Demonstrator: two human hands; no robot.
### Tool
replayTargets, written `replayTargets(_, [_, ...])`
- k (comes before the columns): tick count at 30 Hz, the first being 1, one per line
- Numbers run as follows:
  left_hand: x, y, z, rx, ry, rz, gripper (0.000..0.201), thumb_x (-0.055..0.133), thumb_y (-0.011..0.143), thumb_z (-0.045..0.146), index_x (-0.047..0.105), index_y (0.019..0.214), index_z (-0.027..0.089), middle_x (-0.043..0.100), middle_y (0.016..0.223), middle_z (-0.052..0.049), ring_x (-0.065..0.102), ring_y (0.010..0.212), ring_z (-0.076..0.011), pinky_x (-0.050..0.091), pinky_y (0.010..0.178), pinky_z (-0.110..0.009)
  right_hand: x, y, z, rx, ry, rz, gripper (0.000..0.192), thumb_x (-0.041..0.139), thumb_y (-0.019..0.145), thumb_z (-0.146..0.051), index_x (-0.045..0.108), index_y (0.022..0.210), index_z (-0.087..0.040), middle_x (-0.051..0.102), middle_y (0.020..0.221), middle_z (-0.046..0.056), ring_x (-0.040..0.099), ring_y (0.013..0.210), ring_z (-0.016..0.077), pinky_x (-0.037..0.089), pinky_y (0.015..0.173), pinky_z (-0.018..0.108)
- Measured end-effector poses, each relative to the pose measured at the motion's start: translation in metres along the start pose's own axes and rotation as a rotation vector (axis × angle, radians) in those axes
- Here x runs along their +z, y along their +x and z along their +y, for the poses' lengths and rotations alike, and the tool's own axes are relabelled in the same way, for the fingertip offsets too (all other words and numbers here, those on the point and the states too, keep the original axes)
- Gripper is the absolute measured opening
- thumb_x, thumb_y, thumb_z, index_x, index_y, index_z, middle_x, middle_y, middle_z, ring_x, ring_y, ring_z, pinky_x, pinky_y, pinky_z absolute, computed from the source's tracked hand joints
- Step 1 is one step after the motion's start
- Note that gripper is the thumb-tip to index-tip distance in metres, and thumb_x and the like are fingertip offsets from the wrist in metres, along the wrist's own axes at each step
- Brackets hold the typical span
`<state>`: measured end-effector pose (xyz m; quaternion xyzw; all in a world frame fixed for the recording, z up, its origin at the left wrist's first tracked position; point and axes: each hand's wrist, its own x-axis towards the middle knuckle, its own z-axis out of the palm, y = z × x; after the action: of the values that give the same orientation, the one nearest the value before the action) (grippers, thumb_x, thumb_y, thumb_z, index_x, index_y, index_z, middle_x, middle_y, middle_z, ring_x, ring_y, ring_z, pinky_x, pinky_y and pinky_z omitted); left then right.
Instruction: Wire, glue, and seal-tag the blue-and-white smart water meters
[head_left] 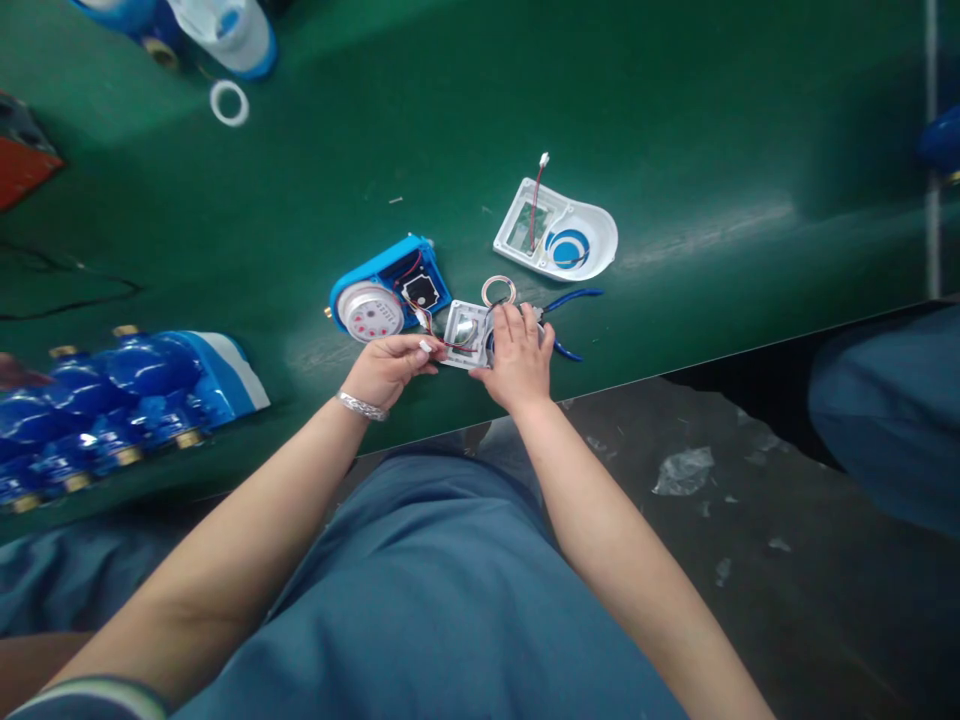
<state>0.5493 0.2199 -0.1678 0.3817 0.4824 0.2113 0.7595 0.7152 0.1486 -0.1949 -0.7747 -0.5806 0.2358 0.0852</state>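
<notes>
At frame centre, the blue meter housing (pixel 390 290) holds a dial; both hands, left hand (pixel 390 368) and right hand (pixel 517 360), grip the white module (pixel 463 335) just right of it.

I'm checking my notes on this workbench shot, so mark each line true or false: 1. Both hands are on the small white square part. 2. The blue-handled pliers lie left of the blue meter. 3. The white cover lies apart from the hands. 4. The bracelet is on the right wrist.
1. True: the left hand and right hand hold the white square part.
2. False: the pliers lie right of the blue meter.
3. True: the white cover lies farther out on the table.
4. False: the bracelet is on the left wrist.
</notes>
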Motion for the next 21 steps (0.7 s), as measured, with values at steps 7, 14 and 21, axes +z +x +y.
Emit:
replayTargets(7, [-0.002,-0.005,0.004,-0.001,0.038,0.048,0.023,0.074,0.054,0.027,0.067,0.071,0.014,0.063,0.091,-0.007,0.061,0.074,-0.0155,0.049,0.059,-0.024,0.001,0.0,0.0,0.0,0.002,0.006,0.081,0.064,0.067,-0.038,0.023,0.134,-0.015,0.028,0.138,0.011,0.012,0.129,0.0274,0.008,0.103,0.049])
replayTargets(14, [-0.012,-0.008,-0.001,0.073,0.215,0.028,0.018,0.072,0.057,0.023,0.069,0.073,0.015,0.065,0.084,-0.006,0.06,0.073,-0.0144,0.048,0.062,-0.024,0.003,-0.002,-0.002,0.039,-0.02,0.039,0.081,0.062,0.068,-0.043,0.024,0.133,-0.012,0.027,0.138,0.014,0.017,0.127,0.0299,0.017,0.099,0.048])
replayTargets(21, [-0.011,-0.01,-0.003,-0.003,0.343,0.309,0.027,0.065,0.062,0.028,0.066,0.082,0.01,0.064,0.06,-0.004,0.057,0.053,-0.0104,0.045,0.052,-0.023,-0.001,-0.015,-0.006,0.108,-0.028,0.024,0.081,0.06,0.068,-0.047,0.026,0.132,-0.009,0.03,0.136,0.018,0.024,0.124,0.0314,0.026,0.094,0.049])
